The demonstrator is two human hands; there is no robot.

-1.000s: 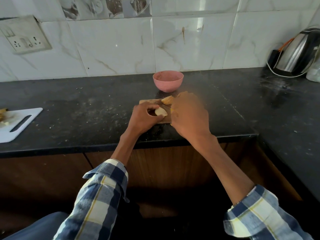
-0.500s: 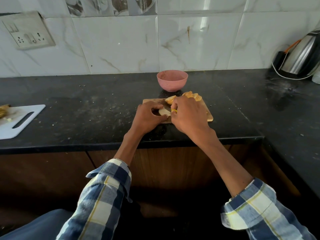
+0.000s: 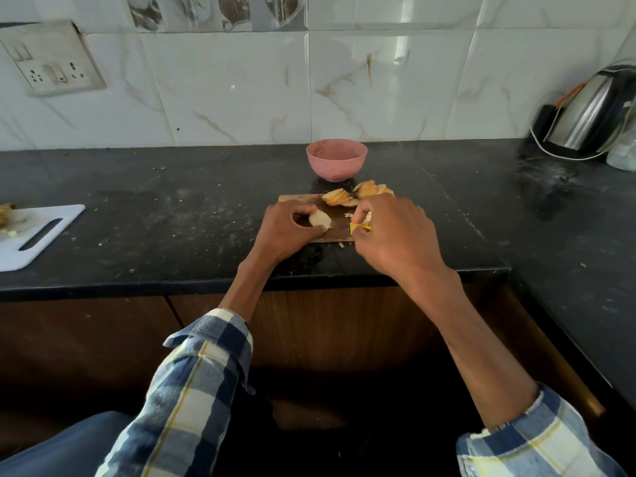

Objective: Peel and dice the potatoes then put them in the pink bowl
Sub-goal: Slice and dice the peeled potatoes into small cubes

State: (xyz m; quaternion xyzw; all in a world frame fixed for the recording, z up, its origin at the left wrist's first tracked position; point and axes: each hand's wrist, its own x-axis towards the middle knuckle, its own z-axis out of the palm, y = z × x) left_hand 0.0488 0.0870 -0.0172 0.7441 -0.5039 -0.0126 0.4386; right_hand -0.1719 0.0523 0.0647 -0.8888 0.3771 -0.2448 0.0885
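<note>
A small wooden cutting board (image 3: 339, 232) lies on the black counter. My left hand (image 3: 285, 232) pinches a pale peeled potato piece (image 3: 320, 219) down on the board. My right hand (image 3: 395, 235) curls round a tool with a yellow handle (image 3: 359, 227), most of it hidden under the fingers, just right of that piece. Several potato slices (image 3: 354, 195) lie in a pile at the board's far edge. The pink bowl (image 3: 336, 159) stands right behind the board, near the tiled wall.
A white cutting board (image 3: 38, 235) with scraps lies at the far left of the counter. A steel kettle (image 3: 592, 111) with a cord stands at the back right. The counter edge (image 3: 344, 278) runs just below my wrists. A wall socket (image 3: 51, 60) is at upper left.
My right hand has drawn back from over the board toward the near right, uncovering the sliced pile. My left hand keeps holding the potato piece in place.
</note>
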